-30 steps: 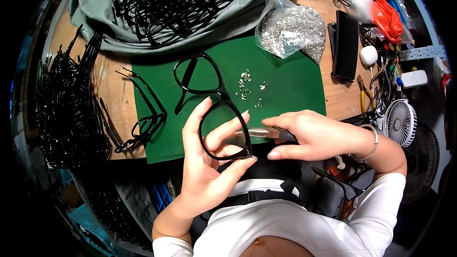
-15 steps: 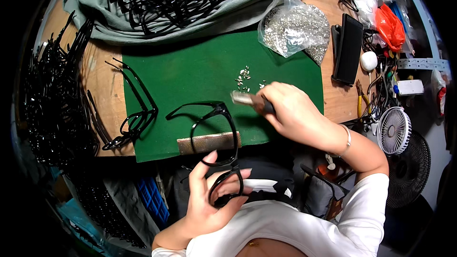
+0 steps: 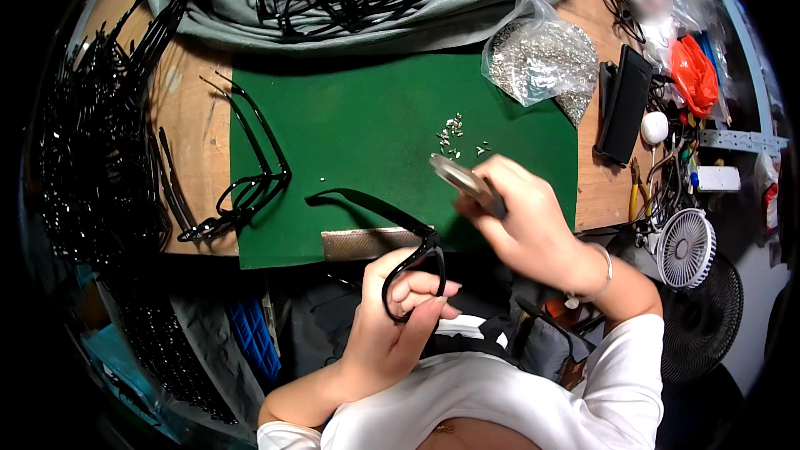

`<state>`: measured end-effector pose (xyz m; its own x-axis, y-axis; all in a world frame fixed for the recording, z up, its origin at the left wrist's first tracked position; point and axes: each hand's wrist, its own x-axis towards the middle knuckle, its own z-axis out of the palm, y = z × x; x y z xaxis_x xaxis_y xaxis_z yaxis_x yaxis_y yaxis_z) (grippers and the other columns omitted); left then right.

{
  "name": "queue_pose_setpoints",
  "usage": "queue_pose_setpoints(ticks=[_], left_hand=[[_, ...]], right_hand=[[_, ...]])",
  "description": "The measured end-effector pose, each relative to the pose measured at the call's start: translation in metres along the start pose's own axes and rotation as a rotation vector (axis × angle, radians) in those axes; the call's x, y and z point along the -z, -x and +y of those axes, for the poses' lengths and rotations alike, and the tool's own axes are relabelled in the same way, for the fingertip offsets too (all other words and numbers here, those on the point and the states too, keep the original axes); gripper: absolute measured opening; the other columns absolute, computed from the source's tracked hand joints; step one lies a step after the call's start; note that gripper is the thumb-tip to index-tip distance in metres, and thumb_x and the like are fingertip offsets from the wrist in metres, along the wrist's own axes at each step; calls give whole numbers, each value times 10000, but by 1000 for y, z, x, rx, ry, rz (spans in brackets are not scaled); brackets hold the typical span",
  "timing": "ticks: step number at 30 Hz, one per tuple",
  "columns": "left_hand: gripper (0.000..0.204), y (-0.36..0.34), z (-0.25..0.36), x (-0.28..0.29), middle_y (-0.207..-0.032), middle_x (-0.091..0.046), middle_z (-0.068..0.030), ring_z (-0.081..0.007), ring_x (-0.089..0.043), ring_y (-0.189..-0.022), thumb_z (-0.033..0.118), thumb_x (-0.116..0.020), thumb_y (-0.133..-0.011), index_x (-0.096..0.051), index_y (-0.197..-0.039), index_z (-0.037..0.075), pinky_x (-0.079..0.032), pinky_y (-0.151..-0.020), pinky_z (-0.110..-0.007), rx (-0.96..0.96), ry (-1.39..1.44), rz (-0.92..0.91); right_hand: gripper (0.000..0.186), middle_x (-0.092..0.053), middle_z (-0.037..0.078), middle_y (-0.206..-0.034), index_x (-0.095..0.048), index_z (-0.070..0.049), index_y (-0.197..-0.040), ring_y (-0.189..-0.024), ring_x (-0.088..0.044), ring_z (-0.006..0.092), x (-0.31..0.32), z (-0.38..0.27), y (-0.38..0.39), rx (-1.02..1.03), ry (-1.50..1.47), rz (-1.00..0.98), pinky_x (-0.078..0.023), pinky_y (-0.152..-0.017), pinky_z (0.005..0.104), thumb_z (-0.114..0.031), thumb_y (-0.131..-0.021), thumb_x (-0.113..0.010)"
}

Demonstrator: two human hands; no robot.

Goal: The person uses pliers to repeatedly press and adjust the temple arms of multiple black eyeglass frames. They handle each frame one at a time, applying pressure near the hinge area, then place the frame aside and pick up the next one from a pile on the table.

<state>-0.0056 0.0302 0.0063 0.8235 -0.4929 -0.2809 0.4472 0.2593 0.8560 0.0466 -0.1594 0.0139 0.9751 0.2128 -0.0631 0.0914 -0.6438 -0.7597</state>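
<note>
Black eyeglass frame [image 3: 429, 242] is pinched between the thumb and fingers of the left hand [image 3: 386, 317], at the front edge of the green mat [image 3: 350, 133], with one temple reaching over it. The right hand [image 3: 529, 212] is wrapped around metal pliers [image 3: 462, 179], tips near loose silvery metal pieces [image 3: 451, 129]. A textured metal strip [image 3: 367, 244] lies along the mat's edge on the bench [image 3: 192, 100].

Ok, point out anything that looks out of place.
One tiny pale piece lies alone on the green mat, well left of the scattered shiny bits, so it looks like a stray. The black glasses in the left hand show no obvious damage.
</note>
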Motion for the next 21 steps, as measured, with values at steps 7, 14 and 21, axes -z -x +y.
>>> queue_pose_setpoints(ticks=[7, 14, 21], left_hand=[[555, -10, -9, -21, -1063, -483, -204, -203, -593, -832, -124, -448, -792, -190, -1264, 10, -486, -746, -277, -124, -127, 53], [533, -11, 6, -22, -1036, -496, -189, -201, -602, -823, -111, -459, -794, -210, -1250, 7, -496, -729, -276, 22, -51, 15], [536, -8, 17, -20, -1036, -491, -192, -203, -609, -779, -79, -480, -801, -206, -1254, 10, -504, -708, -286, 52, 207, -47]], right_hand=[[151, -523, 36, -678, -490, -4, -841, -526, -496, 73, -17, -21, 22, -256, -787, 46, -405, -462, 205, -125, -826, -578], [194, -502, 9, -681, -479, -23, -848, -572, -473, 62, -4, -21, 14, -601, -1158, -163, -389, -505, 198, -173, -821, -599], [201, -507, 14, -763, -472, -33, -883, -686, -485, 61, -4, -32, 20, -540, -1147, -76, -409, -609, 202, -172, -818, -603]])
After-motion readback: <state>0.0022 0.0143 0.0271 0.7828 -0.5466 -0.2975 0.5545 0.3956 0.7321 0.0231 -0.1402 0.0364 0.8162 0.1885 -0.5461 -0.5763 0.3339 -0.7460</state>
